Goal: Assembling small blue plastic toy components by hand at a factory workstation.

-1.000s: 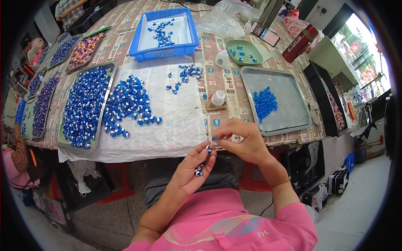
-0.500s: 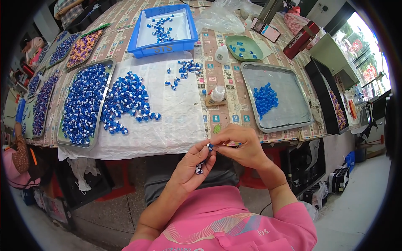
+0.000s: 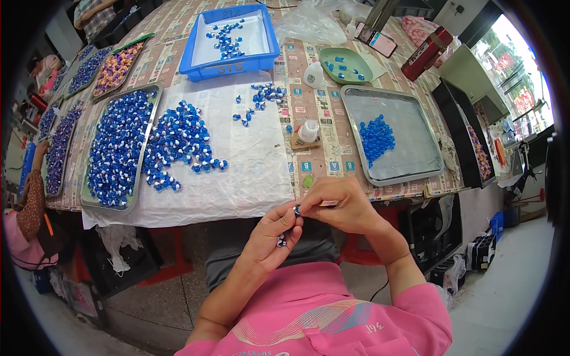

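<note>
In front of my lap, at the table's near edge, my left hand [image 3: 270,237] is closed with a small blue-and-white bead [image 3: 297,210] pinched at its fingertips. A few more blue-and-white beads [image 3: 281,241] lie in its curled palm. From the right, my right hand [image 3: 341,204] meets it, thumb and forefinger closed on the same bead. The fingers partly cover that bead. Beyond my hands, a loose pile of blue-and-white beads [image 3: 181,139] rests on white sheeting [image 3: 249,172]. A metal tray [image 3: 409,169] to the right holds plain blue beads [image 3: 376,140].
A full bead tray [image 3: 119,151] stands left. Farther back are a blue bin [image 3: 231,66], a green dish [image 3: 329,56], a white bottle [image 3: 313,76] and a phone [image 3: 376,40]. A small glue-like bottle [image 3: 309,132] sits mid-table. A co-worker's arm [image 3: 37,172] reaches over trays at far left.
My right fingers have closed further over the bead, so less of it shows. Both hands stay in nearly the same place. At far left, the co-worker's arm has moved forward to a tray.
</note>
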`<state>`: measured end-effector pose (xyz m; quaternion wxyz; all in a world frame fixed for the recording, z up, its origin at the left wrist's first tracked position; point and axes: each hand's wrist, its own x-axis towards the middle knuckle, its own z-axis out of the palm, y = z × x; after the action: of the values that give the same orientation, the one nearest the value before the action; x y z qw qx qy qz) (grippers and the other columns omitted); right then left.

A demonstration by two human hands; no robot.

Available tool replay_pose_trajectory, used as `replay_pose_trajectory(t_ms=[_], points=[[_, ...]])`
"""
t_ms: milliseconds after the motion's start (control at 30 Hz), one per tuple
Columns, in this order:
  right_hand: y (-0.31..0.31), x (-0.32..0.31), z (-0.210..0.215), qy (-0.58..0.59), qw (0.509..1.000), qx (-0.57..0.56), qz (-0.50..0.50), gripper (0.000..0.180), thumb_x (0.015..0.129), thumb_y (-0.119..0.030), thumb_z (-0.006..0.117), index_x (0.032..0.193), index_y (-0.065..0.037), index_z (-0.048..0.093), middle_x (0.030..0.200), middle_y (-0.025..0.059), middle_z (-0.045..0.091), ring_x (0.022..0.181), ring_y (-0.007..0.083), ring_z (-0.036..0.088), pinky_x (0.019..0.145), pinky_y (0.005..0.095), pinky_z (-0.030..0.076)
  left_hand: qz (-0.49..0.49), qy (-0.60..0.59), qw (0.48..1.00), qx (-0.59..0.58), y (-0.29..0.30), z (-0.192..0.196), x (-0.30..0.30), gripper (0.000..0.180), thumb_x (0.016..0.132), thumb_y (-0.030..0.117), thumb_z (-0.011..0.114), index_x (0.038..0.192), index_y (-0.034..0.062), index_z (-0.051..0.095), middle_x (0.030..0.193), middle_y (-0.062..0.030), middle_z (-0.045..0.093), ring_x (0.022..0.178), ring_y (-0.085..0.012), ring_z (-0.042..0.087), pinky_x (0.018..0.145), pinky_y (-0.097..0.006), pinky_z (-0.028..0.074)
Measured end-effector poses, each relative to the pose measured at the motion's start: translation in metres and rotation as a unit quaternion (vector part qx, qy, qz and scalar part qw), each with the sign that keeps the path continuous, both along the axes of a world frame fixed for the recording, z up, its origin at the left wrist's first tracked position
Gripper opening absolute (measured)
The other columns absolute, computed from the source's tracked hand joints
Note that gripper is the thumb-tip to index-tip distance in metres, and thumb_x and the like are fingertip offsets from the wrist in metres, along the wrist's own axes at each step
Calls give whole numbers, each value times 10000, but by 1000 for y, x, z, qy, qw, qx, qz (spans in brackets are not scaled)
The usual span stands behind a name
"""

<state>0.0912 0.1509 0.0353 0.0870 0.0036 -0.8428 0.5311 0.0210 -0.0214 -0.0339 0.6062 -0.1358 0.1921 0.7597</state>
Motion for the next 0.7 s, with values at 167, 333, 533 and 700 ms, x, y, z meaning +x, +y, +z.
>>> replay_pose_trajectory(t_ms=[167,333,533,700], points=[[-2,1,7,20,998,-37,-49,193,748,-2,724,937,-20,698,868,78,689,775,147,644,694,262,501,-16,56,998,29,3,20,-13,210,910,147,598,1094,49,574,841,-17,606,676,-53,557,536,-175,479],[17,16,9,21,993,-55,-106,199,786,-24,706,984,-15,687,916,72,684,789,111,631,686,232,498,50,356,925,-121,5,32,-55,176,893,100,616,1052,26,603,736,-20,578,489,-25,430,385,-163,337],[51,46,9,1,988,-22,-152,162,811,-15,675,972,-17,692,890,56,674,722,91,600,620,212,468,82,710,635,-293,18,20,-113,134,821,69,649,932,-5,659,791,-58,651,619,-113,577,571,-238,466],[95,73,10,-23,975,-14,-219,148,811,-33,673,958,-17,688,864,46,666,731,82,585,622,210,457,57,827,446,-338,24,24,-118,156,795,33,618,938,-19,653,863,-160,664,768,-247,651,719,-315,497]])
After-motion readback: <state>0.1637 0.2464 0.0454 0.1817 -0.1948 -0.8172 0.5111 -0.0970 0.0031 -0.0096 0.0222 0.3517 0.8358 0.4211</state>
